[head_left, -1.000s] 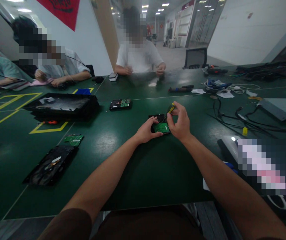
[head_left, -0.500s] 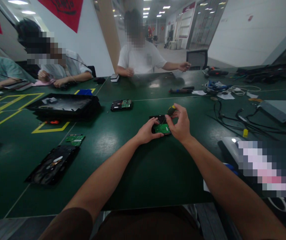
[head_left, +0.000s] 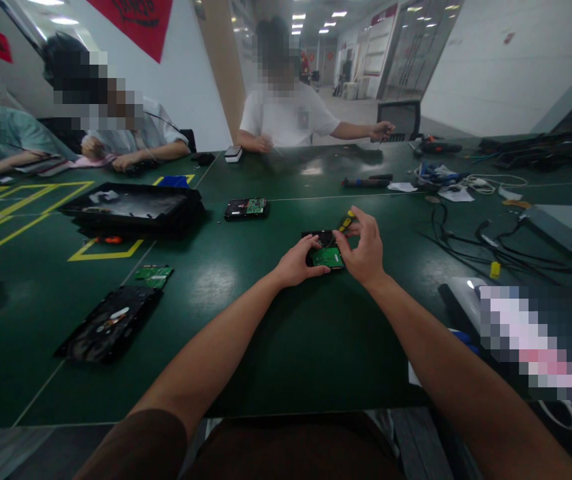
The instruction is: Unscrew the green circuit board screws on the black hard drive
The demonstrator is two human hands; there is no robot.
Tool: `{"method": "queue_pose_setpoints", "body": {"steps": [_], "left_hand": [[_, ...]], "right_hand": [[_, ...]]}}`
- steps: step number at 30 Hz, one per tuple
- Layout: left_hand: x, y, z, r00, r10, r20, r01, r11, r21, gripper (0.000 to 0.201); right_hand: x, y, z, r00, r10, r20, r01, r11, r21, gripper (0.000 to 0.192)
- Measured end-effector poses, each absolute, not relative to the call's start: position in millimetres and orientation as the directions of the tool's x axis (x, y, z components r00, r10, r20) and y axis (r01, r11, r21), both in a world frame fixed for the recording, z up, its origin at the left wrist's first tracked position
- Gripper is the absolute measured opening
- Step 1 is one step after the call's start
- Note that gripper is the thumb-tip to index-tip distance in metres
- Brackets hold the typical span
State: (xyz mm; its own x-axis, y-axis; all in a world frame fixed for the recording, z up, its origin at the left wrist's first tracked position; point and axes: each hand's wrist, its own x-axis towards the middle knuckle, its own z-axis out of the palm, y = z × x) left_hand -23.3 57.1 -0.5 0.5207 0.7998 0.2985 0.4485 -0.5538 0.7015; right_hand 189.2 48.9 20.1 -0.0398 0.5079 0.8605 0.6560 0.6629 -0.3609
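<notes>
A hard drive lies on the green table in front of me, its green circuit board facing up. Thumb and fingers of my left hand grip it from the left side. My right hand pinches a yellow-and-black screwdriver, which slants with its handle up and its shaft down toward the drive. Whether the tip sits in a screw is too small to tell. A second hard drive with a partly green board lies farther off, left of my hands.
At left are a black casing part, a loose green circuit board and stacked black trays. Black cables and a grey metal box lie at right. Other people sit across the table, one opposite me.
The screwdriver handle leans a little more to the right, and my right fingers have shifted slightly on it. My left hand keeps its grip on the drive. The whole view has shifted slightly.
</notes>
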Motion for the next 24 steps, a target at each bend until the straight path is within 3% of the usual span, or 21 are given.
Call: {"method": "queue_pose_setpoints", "body": {"steps": [24], "left_hand": [[-23.7, 58.4, -2.2, 0.521, 0.801, 0.296, 0.452, -0.553, 0.700, 0.064]], "right_hand": [[188.1, 50.5, 18.2, -0.027, 0.512, 0.859, 0.655, 0.658, -0.372, 0.061]]}}
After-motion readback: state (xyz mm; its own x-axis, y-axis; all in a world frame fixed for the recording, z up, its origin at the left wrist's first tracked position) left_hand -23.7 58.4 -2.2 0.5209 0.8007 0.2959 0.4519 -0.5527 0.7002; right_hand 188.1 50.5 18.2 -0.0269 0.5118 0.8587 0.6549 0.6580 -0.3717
